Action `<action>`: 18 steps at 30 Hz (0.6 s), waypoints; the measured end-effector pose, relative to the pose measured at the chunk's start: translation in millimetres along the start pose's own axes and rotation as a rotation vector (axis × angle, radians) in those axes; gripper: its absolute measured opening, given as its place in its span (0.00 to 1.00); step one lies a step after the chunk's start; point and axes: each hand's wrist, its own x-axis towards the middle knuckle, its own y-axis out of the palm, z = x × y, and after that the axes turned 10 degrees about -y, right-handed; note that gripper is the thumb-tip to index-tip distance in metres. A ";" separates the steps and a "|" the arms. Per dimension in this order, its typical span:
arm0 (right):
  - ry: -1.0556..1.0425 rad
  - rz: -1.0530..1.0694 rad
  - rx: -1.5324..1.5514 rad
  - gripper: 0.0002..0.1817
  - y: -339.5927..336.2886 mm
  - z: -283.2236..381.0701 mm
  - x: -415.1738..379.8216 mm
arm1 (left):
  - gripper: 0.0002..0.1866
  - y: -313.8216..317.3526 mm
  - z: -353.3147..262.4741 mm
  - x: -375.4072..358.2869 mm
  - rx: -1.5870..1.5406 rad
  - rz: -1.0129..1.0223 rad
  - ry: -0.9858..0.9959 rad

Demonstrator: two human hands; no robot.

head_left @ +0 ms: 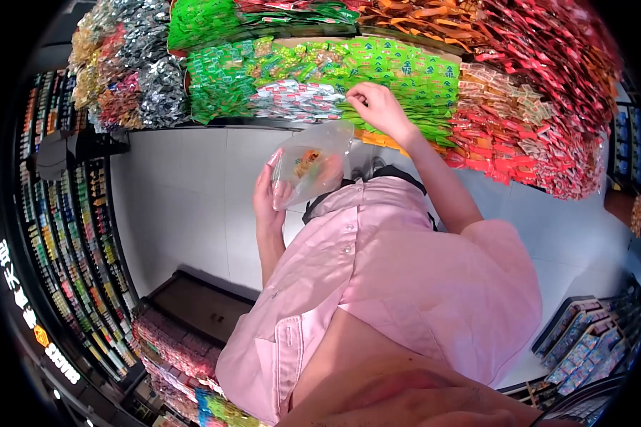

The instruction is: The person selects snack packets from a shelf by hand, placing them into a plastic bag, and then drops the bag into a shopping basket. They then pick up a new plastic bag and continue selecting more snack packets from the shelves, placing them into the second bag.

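My left hand grips the side of a clear plastic bag, its fingers wrapped round the edge. A few small orange, yellow and green packets show through the plastic near its middle. Farther forward, my right hand is over the display, fingers curled in toward the thumb. What they pinch, if anything, is too small to make out. Bright green snack packets lie around and behind this hand. White-and-red packets are to its left, just beyond the bag.
Silver packets are heaped at the far left, red ones at the right. Shelves of small goods line the left side. Behind me on the left stand a dark bin and more packets. Pale tiles cover the floor.
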 end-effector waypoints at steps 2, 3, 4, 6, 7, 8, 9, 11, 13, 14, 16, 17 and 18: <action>-0.020 -0.001 -0.056 0.10 -1.0 -16.9 15.3 | 0.27 6.9 2.0 -3.8 -0.034 -0.031 0.030; -0.026 -0.030 -0.095 0.10 -0.5 -23.7 23.1 | 0.27 11.3 3.1 -5.7 -0.045 -0.047 0.046; -0.031 -0.062 -0.135 0.11 1.0 -29.1 31.5 | 0.27 15.3 3.5 -8.0 -0.054 -0.062 0.062; -0.011 -0.074 -0.168 0.12 2.8 -42.6 47.6 | 0.27 22.7 3.3 -12.5 -0.062 -0.099 0.089; -0.021 -0.086 -0.167 0.12 4.9 -49.4 54.6 | 0.27 26.2 3.4 -15.2 -0.063 -0.123 0.100; -0.032 -0.096 -0.167 0.13 8.0 -55.5 61.1 | 0.27 28.4 3.8 -17.6 -0.066 -0.148 0.112; -0.043 -0.105 -0.167 0.13 10.5 -58.3 67.0 | 0.27 28.4 4.9 -19.6 -0.078 -0.148 0.123; -0.064 -0.113 -0.117 0.12 15.9 -62.5 75.7 | 0.27 26.6 7.7 -23.1 -0.107 -0.147 0.148; -0.090 -0.112 -0.093 0.12 20.8 -60.7 83.2 | 0.27 30.9 8.5 -26.7 -0.111 -0.193 0.170; -0.107 -0.116 -0.087 0.12 23.8 -59.2 85.7 | 0.27 32.3 9.6 -28.2 -0.114 -0.216 0.180; -0.109 -0.062 -0.113 0.13 28.8 -53.4 92.8 | 0.26 30.5 11.9 -29.2 -0.143 -0.246 0.188; -0.113 -0.037 -0.127 0.13 32.4 -50.9 98.0 | 0.26 27.8 12.0 -29.1 -0.158 -0.259 0.194; -0.123 -0.034 -0.122 0.13 37.9 -49.7 103.5 | 0.26 22.2 12.4 -28.8 -0.160 -0.237 0.205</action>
